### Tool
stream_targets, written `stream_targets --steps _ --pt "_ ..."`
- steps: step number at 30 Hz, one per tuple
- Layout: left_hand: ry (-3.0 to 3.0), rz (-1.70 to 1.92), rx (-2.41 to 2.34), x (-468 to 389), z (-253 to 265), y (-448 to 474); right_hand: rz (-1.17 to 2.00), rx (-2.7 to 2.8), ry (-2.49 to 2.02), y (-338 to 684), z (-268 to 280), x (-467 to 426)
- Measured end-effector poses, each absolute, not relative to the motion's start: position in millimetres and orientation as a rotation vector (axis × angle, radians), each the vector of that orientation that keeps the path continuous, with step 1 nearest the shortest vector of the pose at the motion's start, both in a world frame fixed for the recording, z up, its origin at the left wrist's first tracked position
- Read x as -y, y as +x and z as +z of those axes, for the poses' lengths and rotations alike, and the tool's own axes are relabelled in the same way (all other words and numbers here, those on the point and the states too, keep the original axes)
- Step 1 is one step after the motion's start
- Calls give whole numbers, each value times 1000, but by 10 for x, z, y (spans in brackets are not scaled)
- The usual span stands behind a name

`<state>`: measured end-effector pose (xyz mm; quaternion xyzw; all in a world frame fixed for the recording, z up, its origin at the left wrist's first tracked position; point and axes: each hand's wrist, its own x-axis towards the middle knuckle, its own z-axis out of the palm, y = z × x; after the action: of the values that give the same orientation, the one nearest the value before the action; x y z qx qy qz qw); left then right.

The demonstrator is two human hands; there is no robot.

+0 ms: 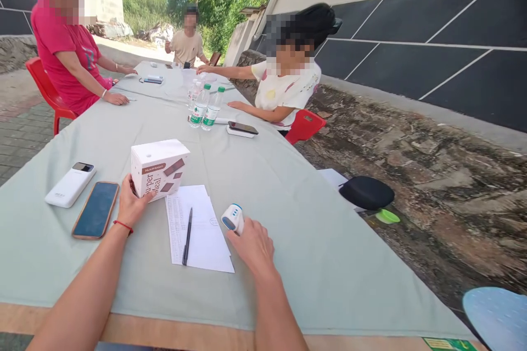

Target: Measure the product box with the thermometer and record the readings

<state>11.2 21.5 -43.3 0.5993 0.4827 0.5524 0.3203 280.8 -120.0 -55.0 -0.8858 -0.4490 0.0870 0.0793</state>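
Note:
My left hand [133, 202] grips the lower left corner of a white and brown carton [158, 169], a boxed food product with printed brown bars. It stands tilted at the top edge of some printed paper sheets [206, 233]. A black pen [187, 238] lies across the sheets. To their right, my right hand [254, 244] is wrapped round a small white-and-blue handheld scanner [233, 218], its head pointing toward the paper; its handle is hidden by my fingers. Left of my left hand are a smartphone [96, 209] and a white power bank [71, 185].
Water bottles [200, 107] stand farther up the cloth-covered table [329, 263], beside a dark phone [242, 128] on a white block. People sit at both sides [72, 60] and the far end. A black case [367, 192] is beyond the right edge.

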Motion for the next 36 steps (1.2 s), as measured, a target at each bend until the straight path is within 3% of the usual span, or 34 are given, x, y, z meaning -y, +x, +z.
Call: stream_targets --steps 5,14,19,36 --pt "1502 1427 -1158 -111 -371 152 364 1169 -2532 2954 -566 1231" --pt "1717 1220 -1082 -151 -409 230 924 879 -1198 2332 -168 1014" --pt "1830 1227 -1153 -245 -405 226 1043 1035 -1267 1929 -6 847" --pt "1837 1193 -1290 -248 -353 310 1004 1043 -1437 1726 -317 839"
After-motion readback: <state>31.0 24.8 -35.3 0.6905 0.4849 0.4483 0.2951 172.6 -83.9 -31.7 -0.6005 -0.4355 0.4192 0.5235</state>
